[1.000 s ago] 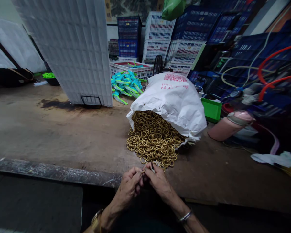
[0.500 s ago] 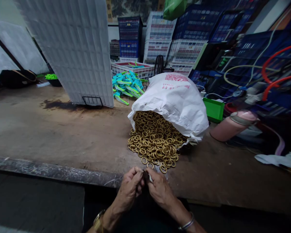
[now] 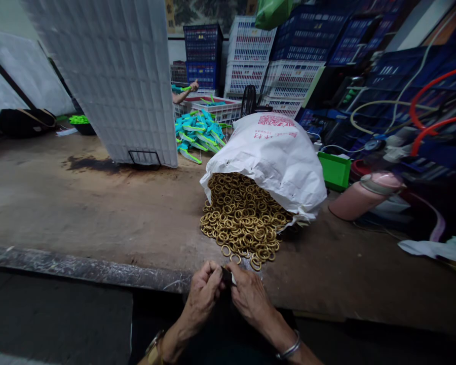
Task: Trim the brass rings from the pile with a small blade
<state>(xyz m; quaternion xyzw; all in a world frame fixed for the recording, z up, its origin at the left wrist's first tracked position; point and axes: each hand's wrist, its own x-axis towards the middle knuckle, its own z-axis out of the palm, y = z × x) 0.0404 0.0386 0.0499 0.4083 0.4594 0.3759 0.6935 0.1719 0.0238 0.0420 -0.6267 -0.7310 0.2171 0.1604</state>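
At the front edge of the table, my left hand and my right hand are close together, thumbs and fingers pinched. Between the fingertips shows a small dark piece, too small to identify. A bit of something white shows by my right thumb; its kind is unclear. Just beyond my fingertips lies a heap of brass-coloured rings, with a few loose ones at its near edge. They spill from the mouth of a white woven sack lying on its side.
The brown table bears a tall pale ribbed panel and a pile of turquoise and green toy-like pieces. Right of the sack are a green tray and a pink bottle. Stacked crates stand behind.
Another person's hand holding a turquoise and green piece has appeared behind the panel. More of the dark piece shows between my fingertips; my hands have barely moved.
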